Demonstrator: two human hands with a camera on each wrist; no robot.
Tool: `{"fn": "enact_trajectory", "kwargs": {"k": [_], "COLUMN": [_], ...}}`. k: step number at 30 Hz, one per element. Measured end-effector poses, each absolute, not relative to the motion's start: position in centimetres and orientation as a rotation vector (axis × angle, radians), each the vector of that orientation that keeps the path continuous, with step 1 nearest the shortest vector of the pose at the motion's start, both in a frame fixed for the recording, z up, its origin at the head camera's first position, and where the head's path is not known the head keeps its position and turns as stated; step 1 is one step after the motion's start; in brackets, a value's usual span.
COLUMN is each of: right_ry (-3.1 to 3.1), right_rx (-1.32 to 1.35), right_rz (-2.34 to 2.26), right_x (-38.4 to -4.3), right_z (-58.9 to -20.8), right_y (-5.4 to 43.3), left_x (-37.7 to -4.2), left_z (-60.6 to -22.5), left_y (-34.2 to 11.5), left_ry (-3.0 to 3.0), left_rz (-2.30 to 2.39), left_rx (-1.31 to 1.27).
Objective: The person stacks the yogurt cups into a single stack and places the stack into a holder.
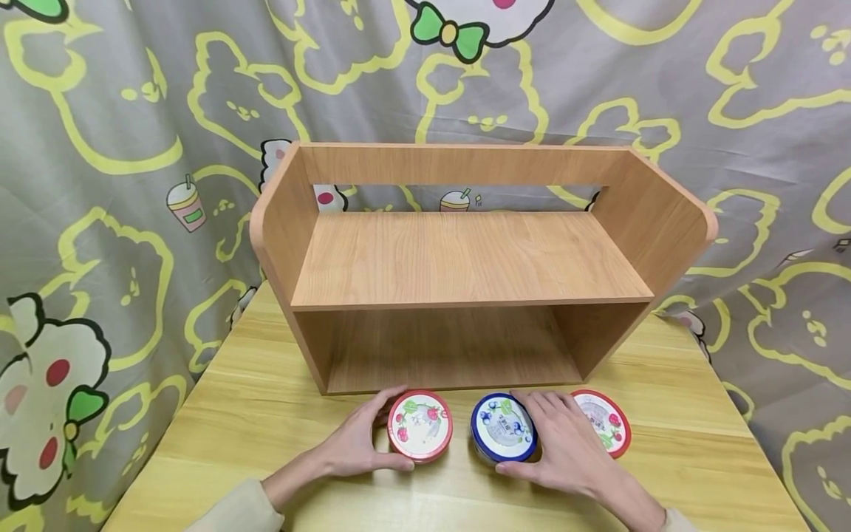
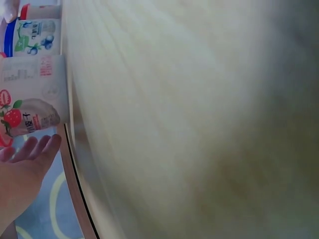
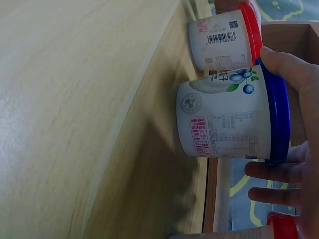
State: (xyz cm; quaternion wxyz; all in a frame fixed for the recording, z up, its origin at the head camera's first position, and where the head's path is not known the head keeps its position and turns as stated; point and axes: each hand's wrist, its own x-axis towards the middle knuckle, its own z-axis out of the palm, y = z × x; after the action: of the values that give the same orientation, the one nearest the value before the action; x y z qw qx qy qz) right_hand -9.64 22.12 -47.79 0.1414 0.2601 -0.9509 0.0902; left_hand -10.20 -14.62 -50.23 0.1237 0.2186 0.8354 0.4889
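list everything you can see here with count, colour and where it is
red-lidded cups: 2, white tubs with red lids, one left and one right of the row in front of the shelf
blue-lidded cup: 1, white tub with blue lid, middle of the row
shelf: 1, light brown wood, back of the table
table: 1, pale yellow wood
curtain: 1, grey with yellow cartoon outlines, behind
left hand: grips the left red-lidded cup
right hand: grips the blue-lidded cup

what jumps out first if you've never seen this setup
The wooden shelf stands bare at the back of the pale table, against a cartoon-print curtain. In front of it three yogurt cups stand in a row: the left hand curls round the red-lidded cup, the right hand round the blue-lidded cup, partly covering another red-lidded cup.
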Motion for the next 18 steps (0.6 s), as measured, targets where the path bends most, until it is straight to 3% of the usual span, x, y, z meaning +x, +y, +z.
{"fn": "enact_trajectory", "kwargs": {"k": [18], "right_ry": [-2.758], "right_rx": [0.739], "right_rz": [0.279], "right_x": [-10.01], "right_z": [-47.77], "right_y": [21.88], "left_x": [-10.35], "left_z": [-50.45], "left_y": [-14.51], "left_ry": [2.392], "left_rz": [1.47], "left_rx": [0.621]}}
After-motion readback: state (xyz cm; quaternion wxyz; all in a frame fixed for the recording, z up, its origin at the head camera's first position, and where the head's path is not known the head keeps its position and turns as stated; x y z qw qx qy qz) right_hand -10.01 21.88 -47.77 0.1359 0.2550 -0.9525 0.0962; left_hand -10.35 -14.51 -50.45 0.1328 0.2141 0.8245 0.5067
